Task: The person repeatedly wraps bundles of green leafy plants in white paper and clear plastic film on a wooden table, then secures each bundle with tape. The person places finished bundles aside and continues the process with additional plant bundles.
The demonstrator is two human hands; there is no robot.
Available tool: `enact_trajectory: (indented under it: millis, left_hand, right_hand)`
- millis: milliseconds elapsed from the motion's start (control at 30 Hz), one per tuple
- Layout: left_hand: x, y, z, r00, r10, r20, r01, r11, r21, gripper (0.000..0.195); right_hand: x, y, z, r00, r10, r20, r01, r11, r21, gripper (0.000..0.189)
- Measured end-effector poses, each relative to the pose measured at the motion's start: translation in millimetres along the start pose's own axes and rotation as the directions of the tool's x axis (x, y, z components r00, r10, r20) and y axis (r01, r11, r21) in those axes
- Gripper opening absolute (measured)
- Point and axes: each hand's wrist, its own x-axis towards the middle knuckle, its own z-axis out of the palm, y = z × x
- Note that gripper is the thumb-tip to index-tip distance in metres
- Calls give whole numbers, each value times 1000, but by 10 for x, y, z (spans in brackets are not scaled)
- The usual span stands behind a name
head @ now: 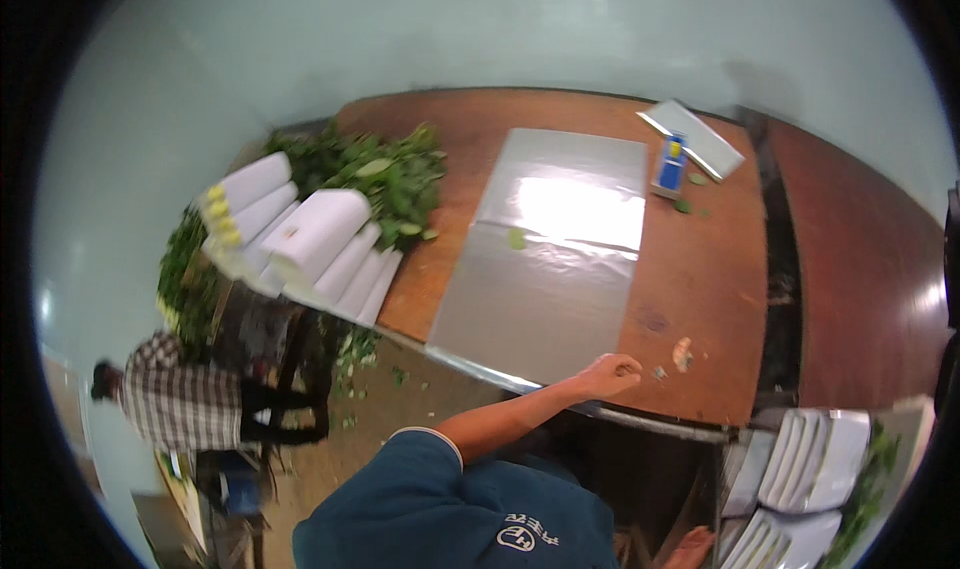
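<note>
My left hand (611, 375) is over the front edge of the wooden table, by the near right corner of a shiny grey plastic sheet (532, 306). Its fingers are curled, and I cannot make out anything in them. A piece of green leaf (516, 239) lies on the sheet. Low in the view, below table height, is my right hand (691, 546), blurred and partly cut off. It is beside white wrapped bundles (814, 460) at the right, from which green foliage (870, 483) sticks out.
White wrapped bundles (319, 235), some with yellow ends, are stacked at the table's left, with leafy stems (390, 171) behind. A blue box (671, 165) and a flat white panel (697, 138) are at the back right. Scraps (682, 354) litter the wooden table (697, 269). A person (187, 396) stands left.
</note>
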Motion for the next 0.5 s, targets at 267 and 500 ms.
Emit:
enact_trajectory:
  millis: [267,500]
  left_hand:
    - [-1451,-191,-2300,84,100,-991,-126,988,89,20]
    - [-2720,-79,-3657,-461,344,-818,265,933,244,41]
  right_hand:
    - [-1684,346,2566,873,295,388,17,778,-628,27]
    - [-2324,937,4489,458,404,792,322,755,-571,21]
